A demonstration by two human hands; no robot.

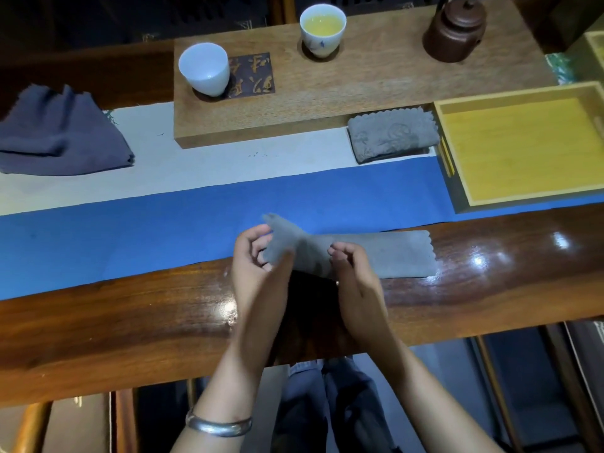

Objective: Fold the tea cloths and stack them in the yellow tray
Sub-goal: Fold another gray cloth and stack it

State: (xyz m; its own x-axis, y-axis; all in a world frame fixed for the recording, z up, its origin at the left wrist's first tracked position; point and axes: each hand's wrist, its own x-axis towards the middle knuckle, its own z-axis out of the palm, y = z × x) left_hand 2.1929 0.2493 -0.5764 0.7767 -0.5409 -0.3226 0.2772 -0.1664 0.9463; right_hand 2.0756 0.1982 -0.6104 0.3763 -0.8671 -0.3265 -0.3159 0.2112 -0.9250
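A long grey tea cloth (398,255) with a scalloped right end lies along the table's front edge. My left hand (253,256) pinches its left end and lifts it off the table. My right hand (351,268) grips the same cloth near its middle. A second grey cloth (392,137), folded, sits just left of the yellow tray (523,147), which holds nothing. A crumpled dark blue-grey cloth (62,135) lies at the far left.
A raised wooden board (359,89) at the back carries a white cup (204,68), a cup of yellow tea (323,29) and a brown teapot (456,31). A blue and white runner (157,220) covers the polished wooden table.
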